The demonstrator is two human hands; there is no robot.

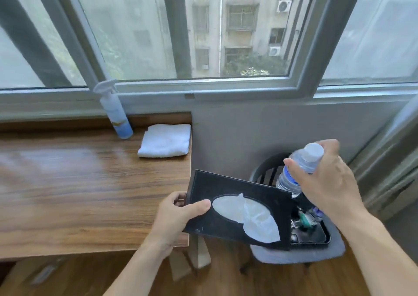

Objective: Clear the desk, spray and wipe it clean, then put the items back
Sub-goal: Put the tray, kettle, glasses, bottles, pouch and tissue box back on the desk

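My left hand grips the left edge of a black tissue box, thumb on top, holding it in the air just past the right end of the wooden desk. A white tissue sticks out of its oval opening. My right hand holds a clear water bottle with a blue label by its upper part, above a black tray on a chair. A spray bottle stands at the desk's back edge, with a folded white cloth just right of it.
The tray rests on a grey-cushioned black chair right of the desk and holds keys and small items. A window with a sill runs along the back. A curtain hangs at the right. Wooden floor lies below.
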